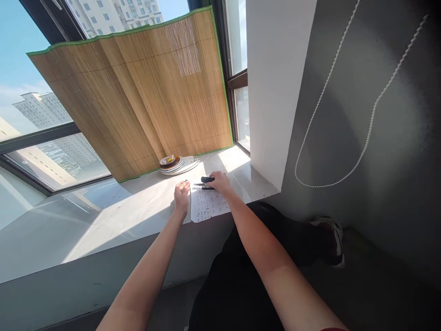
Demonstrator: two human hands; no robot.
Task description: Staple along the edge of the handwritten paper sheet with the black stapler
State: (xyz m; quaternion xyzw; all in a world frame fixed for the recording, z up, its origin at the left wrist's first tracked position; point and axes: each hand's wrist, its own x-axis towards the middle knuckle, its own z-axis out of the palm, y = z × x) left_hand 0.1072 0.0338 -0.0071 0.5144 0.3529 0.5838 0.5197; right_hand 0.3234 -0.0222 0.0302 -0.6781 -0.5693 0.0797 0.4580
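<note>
A sheet of paper with handwriting [206,206] lies on the windowsill, its near edge at the sill's front. Over its far end is a black stapler [207,180], its top arm raised from the base. My right hand [219,180] is closed on the stapler from the right. My left hand [182,192] rests at the left of the paper, fingers curled together; a small dark thing shows at its fingertips, too small to make out.
A stack of plates [175,165] stands on the sill [148,202] behind my hands. A bamboo mat [144,92] leans against the window. At the right, a bead chain [319,186] hangs before the grey wall.
</note>
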